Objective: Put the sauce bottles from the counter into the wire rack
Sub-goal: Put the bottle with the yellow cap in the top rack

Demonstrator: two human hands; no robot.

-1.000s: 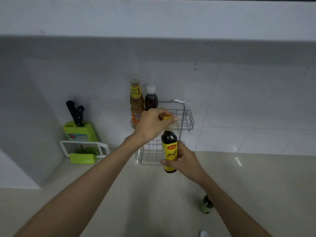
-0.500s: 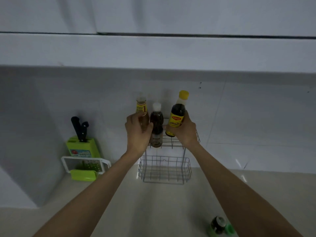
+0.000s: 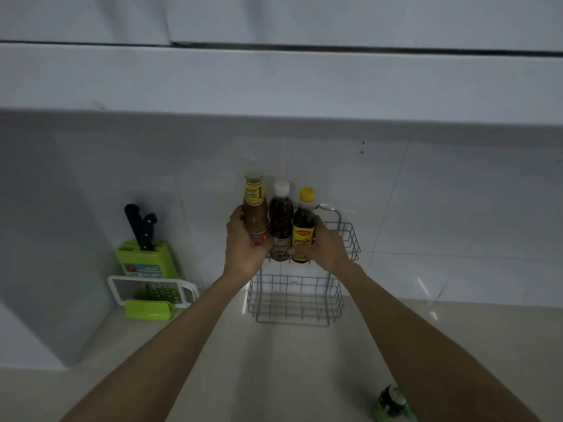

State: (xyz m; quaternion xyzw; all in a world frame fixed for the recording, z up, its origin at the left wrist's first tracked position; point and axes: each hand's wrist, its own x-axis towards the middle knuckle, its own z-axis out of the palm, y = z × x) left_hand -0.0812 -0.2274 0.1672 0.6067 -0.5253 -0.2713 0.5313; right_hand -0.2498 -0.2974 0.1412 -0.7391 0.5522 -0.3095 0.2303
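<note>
A two-tier grey wire rack (image 3: 347, 239) stands against the tiled wall. Three sauce bottles stand upright side by side in its upper tier. My left hand (image 3: 243, 248) grips the tall orange-brown bottle (image 3: 255, 214) with a yellow and red label at the left. A dark bottle with a white cap (image 3: 280, 220) stands in the middle, untouched or barely touched. My right hand (image 3: 326, 248) grips the dark bottle with a yellow cap and yellow label (image 3: 303, 229) at the right. The lower tier (image 3: 295, 303) holds nothing.
A green knife block (image 3: 146, 257) with black-handled knives stands at the left, with a white and green grater (image 3: 152, 295) in front of it. A small green-capped bottle (image 3: 393, 402) sits on the counter at the bottom right. Cabinets hang overhead.
My right hand has lowered the yellow-capped bottle from a tilt above the rack to upright in the upper tier. My left hand has stayed on the orange-brown bottle.
</note>
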